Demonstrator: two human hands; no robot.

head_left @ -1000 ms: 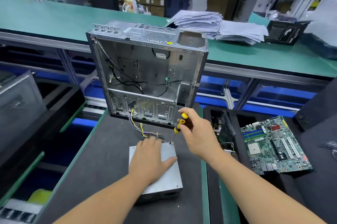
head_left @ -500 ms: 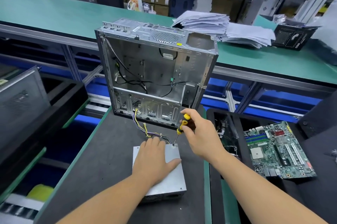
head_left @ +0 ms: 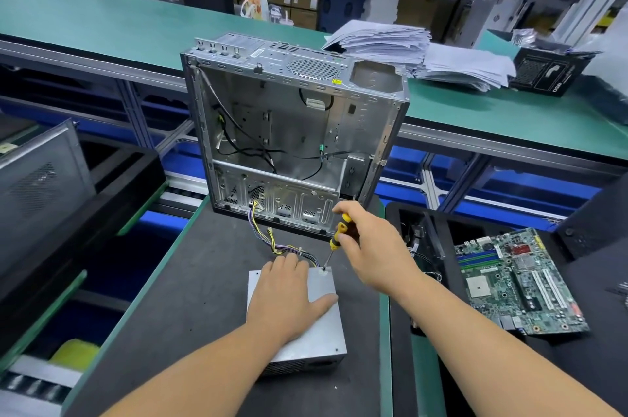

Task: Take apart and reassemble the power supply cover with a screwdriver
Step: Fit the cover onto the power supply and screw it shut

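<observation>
One corner screw is engaged by the screwdriver gripped in the right hand; left hand lies flat on the seated power supply cover, so disassembly appears barely begun.

A grey metal power supply lies flat on the dark mat, its wire bundle trailing away, a yellow-and-black screwdriver tilted with its tip on a far-corner screw.
</observation>
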